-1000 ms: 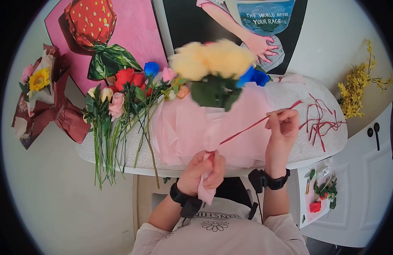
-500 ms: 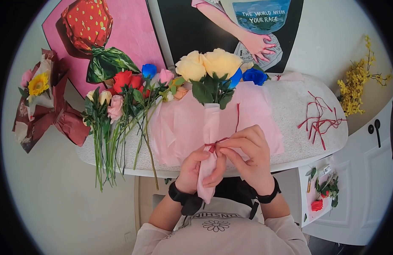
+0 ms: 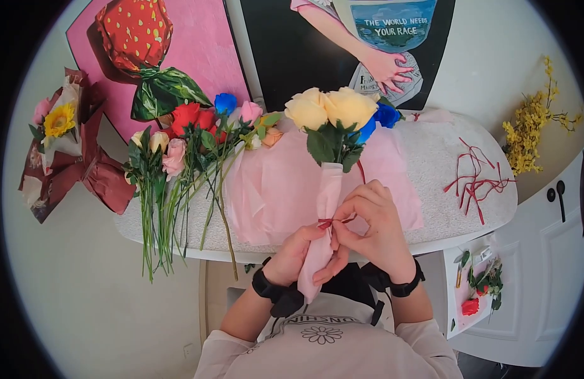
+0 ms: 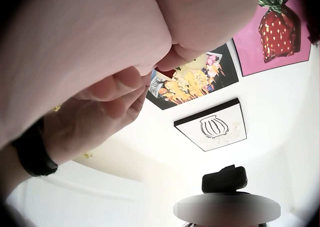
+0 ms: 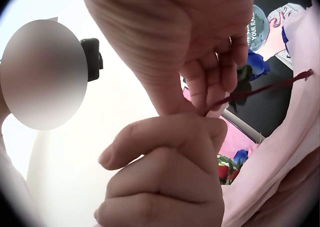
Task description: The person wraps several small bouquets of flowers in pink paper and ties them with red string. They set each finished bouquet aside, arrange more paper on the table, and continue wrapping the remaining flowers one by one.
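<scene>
In the head view the left hand point(image 3: 294, 256) grips the pink-wrapped stems point(image 3: 317, 252) of a small bouquet. Cream roses point(image 3: 349, 107) top it, with green leaves beneath. A dark red ribbon point(image 3: 325, 223) circles the wrapping just above the left hand. The right hand point(image 3: 379, 230) pinches the ribbon between thumb and finger at the right side of the wrapping. In the right wrist view a ribbon end point(image 5: 270, 88) sticks out from the right hand's point(image 5: 185, 52) pinch, close to the left hand point(image 5: 165, 177). Wrapping point(image 4: 75, 47) fills the upper left of the left wrist view.
Loose roses point(image 3: 173, 158) lie on the left of the white table point(image 3: 431, 221), pink paper point(image 3: 260, 202) in the middle, red ribbons point(image 3: 478, 183) on the right. A maroon-wrapped bouquet point(image 3: 83, 170) is at far left, yellow flowers point(image 3: 525, 139) at far right, and a side shelf point(image 3: 459, 316) lower right.
The right hand came down and left from holding the ribbon stretched out and now pinches it beside the wrapping. The bouquet swung upright, then shifted slightly right with the left hand still gripping it.
</scene>
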Action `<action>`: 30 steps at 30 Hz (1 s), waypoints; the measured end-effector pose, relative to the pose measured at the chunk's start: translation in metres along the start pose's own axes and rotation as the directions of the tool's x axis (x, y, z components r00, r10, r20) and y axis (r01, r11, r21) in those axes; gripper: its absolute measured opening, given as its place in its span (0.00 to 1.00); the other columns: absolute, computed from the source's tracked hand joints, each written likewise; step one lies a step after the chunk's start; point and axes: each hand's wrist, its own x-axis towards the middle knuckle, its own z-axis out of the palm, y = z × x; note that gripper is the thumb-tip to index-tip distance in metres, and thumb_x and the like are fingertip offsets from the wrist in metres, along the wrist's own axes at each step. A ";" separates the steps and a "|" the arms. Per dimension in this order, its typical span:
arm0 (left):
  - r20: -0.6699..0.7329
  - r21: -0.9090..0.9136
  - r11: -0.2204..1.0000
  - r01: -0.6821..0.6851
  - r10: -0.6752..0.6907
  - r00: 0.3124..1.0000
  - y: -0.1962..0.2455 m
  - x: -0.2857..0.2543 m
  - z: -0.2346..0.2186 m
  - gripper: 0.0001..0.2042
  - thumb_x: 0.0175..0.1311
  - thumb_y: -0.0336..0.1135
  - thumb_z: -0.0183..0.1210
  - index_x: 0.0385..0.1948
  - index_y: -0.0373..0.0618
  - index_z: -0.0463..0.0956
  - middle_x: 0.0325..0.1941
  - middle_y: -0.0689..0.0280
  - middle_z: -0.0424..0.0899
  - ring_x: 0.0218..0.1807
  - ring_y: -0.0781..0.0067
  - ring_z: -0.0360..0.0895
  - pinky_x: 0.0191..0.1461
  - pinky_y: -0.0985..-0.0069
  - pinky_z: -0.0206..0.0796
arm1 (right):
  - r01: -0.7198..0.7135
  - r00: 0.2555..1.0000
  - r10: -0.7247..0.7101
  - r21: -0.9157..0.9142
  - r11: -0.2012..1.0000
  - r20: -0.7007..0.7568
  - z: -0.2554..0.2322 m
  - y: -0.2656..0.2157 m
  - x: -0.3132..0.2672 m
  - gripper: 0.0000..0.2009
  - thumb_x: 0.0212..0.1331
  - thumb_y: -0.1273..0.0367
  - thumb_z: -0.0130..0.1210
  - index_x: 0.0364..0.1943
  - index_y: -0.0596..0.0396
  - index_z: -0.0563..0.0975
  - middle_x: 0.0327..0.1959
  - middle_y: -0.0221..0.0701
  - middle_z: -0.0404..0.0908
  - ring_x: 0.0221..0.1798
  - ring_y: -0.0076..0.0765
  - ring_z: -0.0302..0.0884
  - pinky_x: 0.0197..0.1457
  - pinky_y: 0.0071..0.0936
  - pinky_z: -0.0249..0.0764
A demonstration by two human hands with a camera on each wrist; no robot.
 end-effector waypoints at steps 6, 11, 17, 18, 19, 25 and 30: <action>-0.123 0.114 0.992 -0.052 0.066 0.990 -0.002 0.002 -0.001 0.13 0.71 0.42 0.42 0.38 0.42 0.68 0.18 0.60 0.72 0.11 0.75 0.63 0.19 0.77 0.62 | -0.006 1.000 0.008 0.123 0.992 -0.020 0.013 0.003 -0.003 0.09 0.41 0.77 0.59 0.28 0.53 0.72 0.33 0.30 0.72 0.38 0.37 0.69 0.44 0.31 0.63; -0.195 0.232 0.955 -0.186 0.233 0.953 -0.006 0.008 -0.001 0.05 0.72 0.33 0.44 0.43 0.44 0.64 0.27 0.63 0.74 0.16 0.79 0.66 0.20 0.82 0.60 | -0.130 0.982 0.172 0.390 0.911 -0.073 0.025 0.000 -0.013 0.09 0.48 0.80 0.56 0.31 0.55 0.69 0.33 0.30 0.72 0.30 0.28 0.69 0.34 0.25 0.66; -0.209 0.430 0.878 -0.211 0.324 0.923 -0.018 0.018 -0.015 0.04 0.73 0.30 0.44 0.44 0.45 0.61 0.33 0.65 0.74 0.19 0.82 0.68 0.21 0.85 0.60 | -0.415 0.890 0.440 0.605 0.679 0.118 0.024 -0.011 -0.015 0.08 0.54 0.80 0.55 0.33 0.56 0.69 0.28 0.28 0.73 0.30 0.22 0.70 0.31 0.22 0.65; -0.216 0.449 0.869 -0.207 0.330 0.919 -0.018 0.019 -0.017 0.04 0.73 0.30 0.44 0.45 0.45 0.61 0.33 0.65 0.74 0.19 0.82 0.68 0.21 0.85 0.61 | -0.479 0.861 0.472 0.608 0.633 0.188 0.019 -0.015 -0.011 0.07 0.55 0.80 0.55 0.34 0.56 0.70 0.27 0.28 0.73 0.31 0.22 0.70 0.32 0.22 0.66; -0.210 0.452 0.868 -0.205 0.327 0.921 -0.017 0.019 -0.017 0.05 0.73 0.30 0.45 0.45 0.45 0.61 0.34 0.65 0.74 0.20 0.82 0.68 0.22 0.85 0.61 | -0.294 0.952 0.300 0.437 0.850 0.057 0.018 -0.014 -0.008 0.08 0.56 0.80 0.55 0.36 0.56 0.70 0.28 0.27 0.73 0.32 0.22 0.70 0.33 0.22 0.66; -0.180 0.548 0.789 -0.278 0.436 0.882 -0.009 0.019 0.000 0.06 0.71 0.31 0.47 0.44 0.43 0.61 0.33 0.66 0.74 0.20 0.81 0.71 0.22 0.82 0.65 | -0.185 0.981 0.174 0.724 0.665 0.090 0.021 -0.004 -0.024 0.10 0.57 0.81 0.57 0.40 0.55 0.73 0.32 0.26 0.74 0.37 0.22 0.70 0.39 0.21 0.64; -0.341 0.293 0.923 -0.249 0.344 0.875 -0.002 0.025 -0.027 0.08 0.71 0.33 0.49 0.46 0.42 0.65 0.33 0.66 0.76 0.23 0.79 0.73 0.26 0.79 0.69 | 0.032 0.995 0.073 0.895 0.445 -0.072 0.001 -0.017 -0.021 0.11 0.56 0.80 0.59 0.42 0.55 0.73 0.34 0.26 0.73 0.29 0.19 0.65 0.34 0.18 0.61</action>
